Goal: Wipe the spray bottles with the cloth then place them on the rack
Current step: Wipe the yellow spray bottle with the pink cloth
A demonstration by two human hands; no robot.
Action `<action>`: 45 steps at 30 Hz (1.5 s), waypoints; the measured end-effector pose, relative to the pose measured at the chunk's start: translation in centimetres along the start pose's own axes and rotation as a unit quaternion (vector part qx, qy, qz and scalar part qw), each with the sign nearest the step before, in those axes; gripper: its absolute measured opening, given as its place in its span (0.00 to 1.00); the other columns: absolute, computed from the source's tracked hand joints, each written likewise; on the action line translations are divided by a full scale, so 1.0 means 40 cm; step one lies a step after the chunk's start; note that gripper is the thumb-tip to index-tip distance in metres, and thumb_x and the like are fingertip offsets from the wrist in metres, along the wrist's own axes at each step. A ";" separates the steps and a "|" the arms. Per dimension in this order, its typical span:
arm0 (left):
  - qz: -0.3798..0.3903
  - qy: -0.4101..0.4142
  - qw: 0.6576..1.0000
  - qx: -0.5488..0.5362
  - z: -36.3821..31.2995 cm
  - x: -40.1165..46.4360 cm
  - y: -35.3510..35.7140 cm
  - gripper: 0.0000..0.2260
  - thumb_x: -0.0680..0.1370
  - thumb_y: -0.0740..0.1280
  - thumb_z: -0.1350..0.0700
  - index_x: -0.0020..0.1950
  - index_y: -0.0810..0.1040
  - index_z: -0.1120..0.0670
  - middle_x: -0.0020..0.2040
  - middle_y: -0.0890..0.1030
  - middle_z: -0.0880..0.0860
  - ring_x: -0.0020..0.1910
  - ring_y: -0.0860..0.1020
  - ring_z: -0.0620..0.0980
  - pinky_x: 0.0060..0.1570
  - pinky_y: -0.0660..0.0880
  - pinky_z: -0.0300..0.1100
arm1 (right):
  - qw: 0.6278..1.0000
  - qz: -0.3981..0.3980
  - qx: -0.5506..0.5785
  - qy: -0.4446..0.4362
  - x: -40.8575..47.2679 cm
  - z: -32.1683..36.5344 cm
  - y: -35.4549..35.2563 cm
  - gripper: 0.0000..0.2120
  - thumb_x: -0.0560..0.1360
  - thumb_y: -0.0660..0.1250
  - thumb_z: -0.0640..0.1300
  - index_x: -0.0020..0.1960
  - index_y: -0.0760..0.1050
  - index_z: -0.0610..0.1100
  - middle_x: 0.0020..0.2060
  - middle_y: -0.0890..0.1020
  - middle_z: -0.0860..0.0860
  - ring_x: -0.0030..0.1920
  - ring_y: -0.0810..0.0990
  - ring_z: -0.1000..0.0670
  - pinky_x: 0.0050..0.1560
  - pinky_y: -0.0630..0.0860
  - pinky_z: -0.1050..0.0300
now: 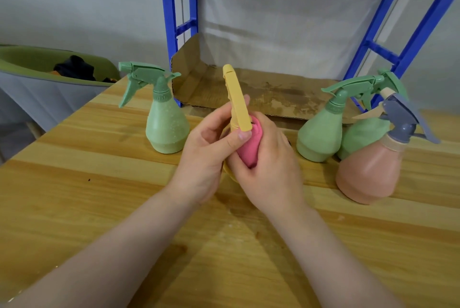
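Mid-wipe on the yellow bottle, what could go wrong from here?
1. The right hand presses the pink cloth on the yellow spray bottle; the left hand holds only its head, so that grip may slip.
2. Two green spray bottles and a peach spray bottle crowd the right elbow's side; a swing could topple them.

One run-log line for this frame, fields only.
step: wiping | left hand: holds yellow spray bottle | right hand: presses pink cloth on it | rack: no bottles
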State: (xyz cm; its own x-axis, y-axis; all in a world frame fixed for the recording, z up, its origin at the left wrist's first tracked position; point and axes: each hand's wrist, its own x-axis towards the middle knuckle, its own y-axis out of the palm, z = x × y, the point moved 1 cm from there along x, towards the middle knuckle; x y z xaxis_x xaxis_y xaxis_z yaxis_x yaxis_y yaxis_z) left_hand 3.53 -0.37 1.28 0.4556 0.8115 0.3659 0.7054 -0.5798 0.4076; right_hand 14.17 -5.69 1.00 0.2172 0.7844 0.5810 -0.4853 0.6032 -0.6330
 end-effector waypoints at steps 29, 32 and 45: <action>-0.086 0.073 0.992 -0.064 -0.065 0.029 -0.055 0.14 0.78 0.63 0.50 0.59 0.80 0.54 0.61 0.81 0.52 0.65 0.77 0.51 0.69 0.69 0.59 | 0.957 0.109 0.266 0.032 -0.006 -0.027 -0.007 0.35 0.72 0.64 0.68 0.75 0.62 0.55 0.66 0.74 0.58 0.66 0.73 0.58 0.64 0.72 0.60; -0.036 0.043 0.997 -0.051 -0.049 0.022 -0.037 0.12 0.79 0.62 0.56 0.55 0.82 0.57 0.59 0.82 0.53 0.61 0.79 0.50 0.62 0.76 0.49 | 0.961 0.113 0.251 0.027 0.001 -0.028 -0.019 0.30 0.73 0.64 0.66 0.71 0.67 0.56 0.63 0.78 0.60 0.62 0.78 0.57 0.61 0.77 0.52; 0.079 0.039 0.994 0.063 -0.021 -0.002 -0.019 0.16 0.77 0.68 0.53 0.62 0.79 0.60 0.60 0.82 0.55 0.64 0.77 0.55 0.63 0.72 0.45 | 0.980 0.145 0.134 0.007 0.010 -0.001 -0.051 0.23 0.70 0.63 0.65 0.59 0.73 0.52 0.48 0.82 0.59 0.47 0.80 0.58 0.45 0.76 0.58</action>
State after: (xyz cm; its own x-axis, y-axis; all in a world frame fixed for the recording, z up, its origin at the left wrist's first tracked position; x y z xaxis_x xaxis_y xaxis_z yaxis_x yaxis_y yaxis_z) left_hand 2.50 -0.06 1.66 0.5267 0.6995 0.4831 0.6926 -0.6826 0.2332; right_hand 15.28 -6.61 2.48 0.0475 0.9201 0.3888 -0.7335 0.2964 -0.6117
